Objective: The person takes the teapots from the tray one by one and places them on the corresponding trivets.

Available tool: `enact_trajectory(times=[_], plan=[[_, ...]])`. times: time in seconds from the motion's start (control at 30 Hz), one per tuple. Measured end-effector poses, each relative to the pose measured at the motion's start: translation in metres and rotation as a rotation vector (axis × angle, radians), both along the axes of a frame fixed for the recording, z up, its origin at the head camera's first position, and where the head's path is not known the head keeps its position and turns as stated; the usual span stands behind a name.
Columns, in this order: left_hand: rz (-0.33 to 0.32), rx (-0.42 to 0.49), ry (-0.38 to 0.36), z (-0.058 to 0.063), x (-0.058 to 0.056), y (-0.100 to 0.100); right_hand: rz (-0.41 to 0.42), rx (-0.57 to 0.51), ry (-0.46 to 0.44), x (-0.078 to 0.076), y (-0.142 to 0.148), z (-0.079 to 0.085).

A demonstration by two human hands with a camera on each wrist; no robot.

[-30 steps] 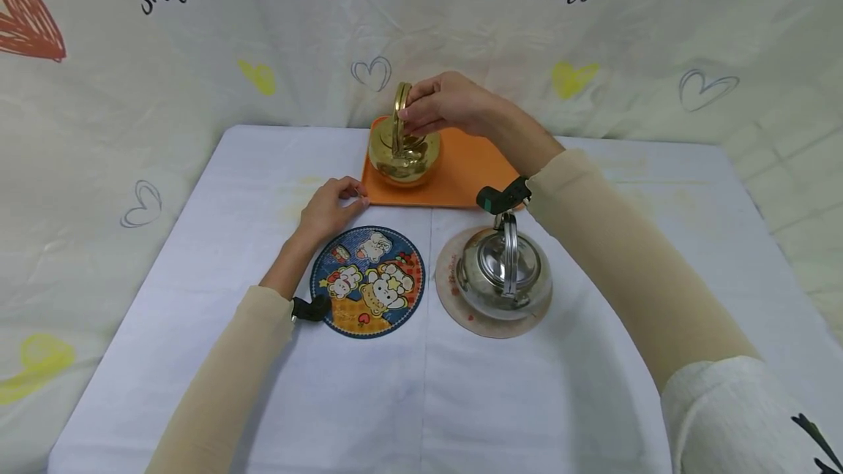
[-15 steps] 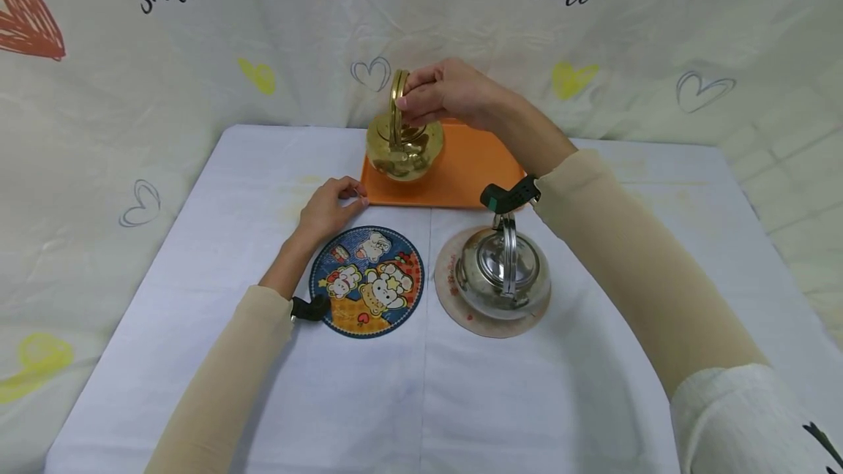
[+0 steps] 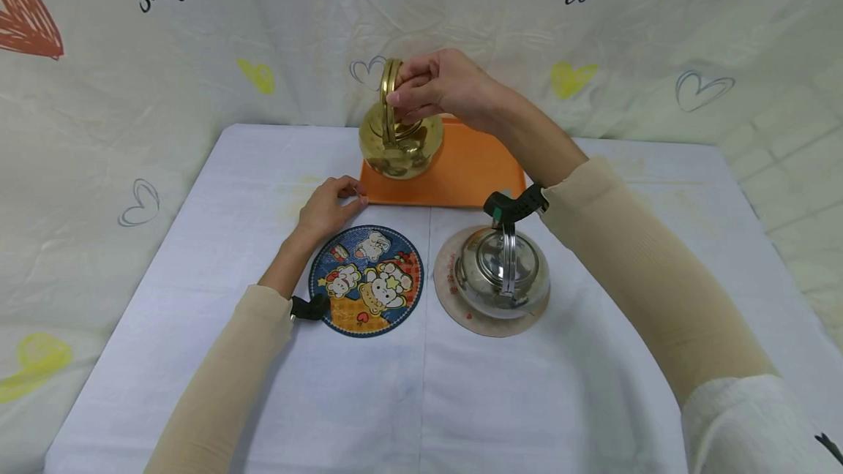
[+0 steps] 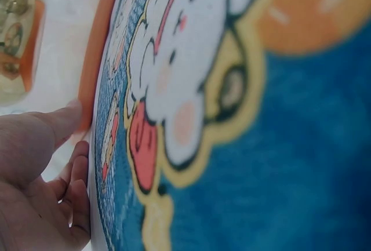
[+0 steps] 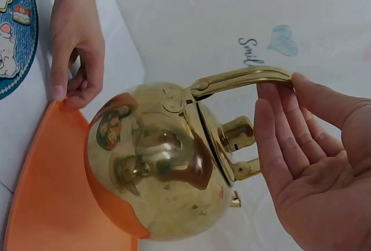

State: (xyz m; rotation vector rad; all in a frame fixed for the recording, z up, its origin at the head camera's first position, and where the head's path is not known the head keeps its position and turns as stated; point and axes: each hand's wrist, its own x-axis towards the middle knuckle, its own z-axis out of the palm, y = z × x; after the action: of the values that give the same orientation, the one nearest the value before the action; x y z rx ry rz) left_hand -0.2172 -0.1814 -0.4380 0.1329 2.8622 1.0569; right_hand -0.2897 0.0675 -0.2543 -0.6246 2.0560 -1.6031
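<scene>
Lift in progress: your right grip curls its fingers round the handle of the gold kettle, which hangs below it, just above the orange tray. Your left grip, empty and loosely curled, rests at the tray's near corner, its thumb touching the cartoon mat. The next move likely calls for a level carry toward you, judging by the free mat. Count: two kettles, gold and steel; two mats, cartoon and beige; one tray.

Brass kettle hanging by its handle from fingers of right hand, lifted clear above orange tray. Left hand at tray's corner, fingertips touching rim. Cartoon mat just beside, on white desk.
</scene>
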Motion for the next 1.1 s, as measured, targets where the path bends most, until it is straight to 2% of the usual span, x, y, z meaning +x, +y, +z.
enact_trajectory(times=[0.33,0.53,0.77,1.1], plan=[[-0.002,-0.002,0.003,0.003,-0.001,0.002,0.010,-0.008,0.064,0.013,0.000,0.005],[0.000,-0.007,-0.006,0.004,-0.001,0.001,0.005,-0.022,0.069,0.020,-0.001,0.007],[-0.002,-0.002,-0.001,0.001,0.000,0.000,0.007,-0.010,0.086,0.030,-0.001,0.007],[-0.020,-0.007,0.020,-0.006,-0.003,-0.002,0.039,-0.068,0.076,0.043,0.002,0.007]])
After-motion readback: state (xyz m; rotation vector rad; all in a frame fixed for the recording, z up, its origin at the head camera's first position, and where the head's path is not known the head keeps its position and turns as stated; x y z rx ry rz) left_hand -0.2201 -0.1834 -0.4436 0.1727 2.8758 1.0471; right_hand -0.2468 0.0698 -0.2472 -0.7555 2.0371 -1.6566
